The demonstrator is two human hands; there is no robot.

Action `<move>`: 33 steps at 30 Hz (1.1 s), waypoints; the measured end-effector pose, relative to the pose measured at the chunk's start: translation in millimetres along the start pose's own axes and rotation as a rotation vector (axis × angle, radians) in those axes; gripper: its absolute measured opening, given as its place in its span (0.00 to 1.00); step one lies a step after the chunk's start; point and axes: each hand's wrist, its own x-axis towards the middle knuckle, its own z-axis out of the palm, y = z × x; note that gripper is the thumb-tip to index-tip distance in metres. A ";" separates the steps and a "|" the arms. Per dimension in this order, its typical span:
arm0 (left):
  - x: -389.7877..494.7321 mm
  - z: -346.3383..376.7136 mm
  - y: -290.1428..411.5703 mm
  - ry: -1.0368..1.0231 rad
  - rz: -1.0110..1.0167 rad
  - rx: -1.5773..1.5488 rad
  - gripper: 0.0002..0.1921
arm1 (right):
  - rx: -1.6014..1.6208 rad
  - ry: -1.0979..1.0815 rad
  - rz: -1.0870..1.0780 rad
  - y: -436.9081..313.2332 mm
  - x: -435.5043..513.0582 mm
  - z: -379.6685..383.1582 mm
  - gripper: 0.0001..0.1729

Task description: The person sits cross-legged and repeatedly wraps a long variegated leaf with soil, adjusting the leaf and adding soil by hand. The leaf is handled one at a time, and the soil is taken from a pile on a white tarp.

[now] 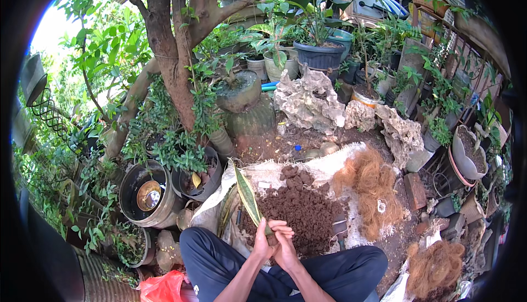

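A variegated snake plant leaf (248, 193), green with yellow margins, points up and away from me, tilted left. My left hand (261, 242) grips its base, thumb along the leaf. Cupped against it from the right is my right hand (283, 242), its fingers around the same base. Something brown, perhaps soil, shows between the palms; most of the base is hidden. Just beyond the hands lies a heap of dark brown soil (302, 209) on a white woven sack (354, 230). More snake plant leaves (227, 211) rest to the left, near my knee.
A small trowel-like tool (340, 226) lies at the soil's right edge. Brown coconut fibre (372, 195) covers the sack's right side. A large bucket (146, 195) and a planted pot (201, 178) stand left. Rugged rocks (308, 100) lie behind. A red plastic bag (162, 287) is bottom left.
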 end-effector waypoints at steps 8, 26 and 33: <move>-1.2 -2.4 -1.2 -0.344 0.111 -0.303 0.33 | 0.151 -0.048 0.222 -6.2 0.6 4.2 0.26; -4.9 -6.2 17.2 -0.004 0.016 -0.756 0.22 | -0.071 -0.082 0.025 4.6 0.9 5.7 0.30; -11.9 -12.7 11.1 -0.016 -0.116 -0.712 0.20 | 0.047 -0.183 0.095 6.1 -6.5 5.1 0.33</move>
